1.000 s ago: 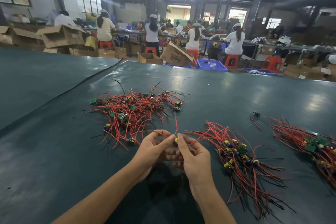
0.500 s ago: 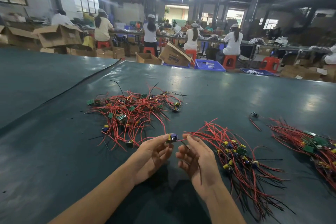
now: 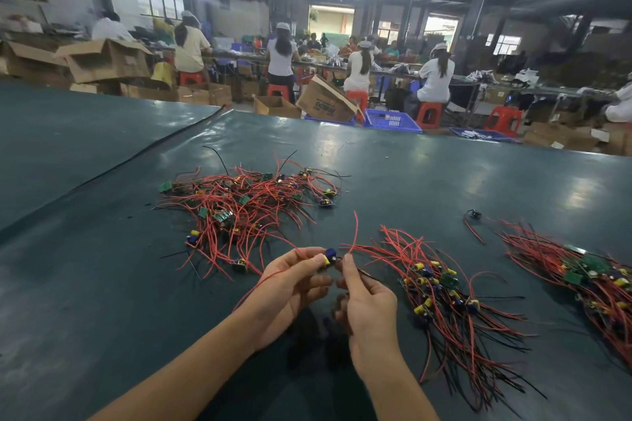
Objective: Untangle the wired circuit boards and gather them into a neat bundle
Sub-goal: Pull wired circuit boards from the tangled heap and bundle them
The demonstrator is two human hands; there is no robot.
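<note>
A tangled heap of small circuit boards with red and black wires lies on the dark green table, just beyond my hands. My left hand pinches one small board with a blue and yellow part between thumb and fingertips. My right hand pinches that board's red wire, which curves upward, and a black wire runs across its fingers. To the right lies a straightened bundle of boards and wires. A second bundle lies at the far right.
A single loose part with a red wire lies between the two bundles. A black seam crosses the table at the left. Beyond the far table edge stand cardboard boxes, blue crates, red stools and seated people.
My hands have drawn one board out of the heap and lifted it slightly. The right hand has shifted from the board to pinching its red wire, which now stands up.
</note>
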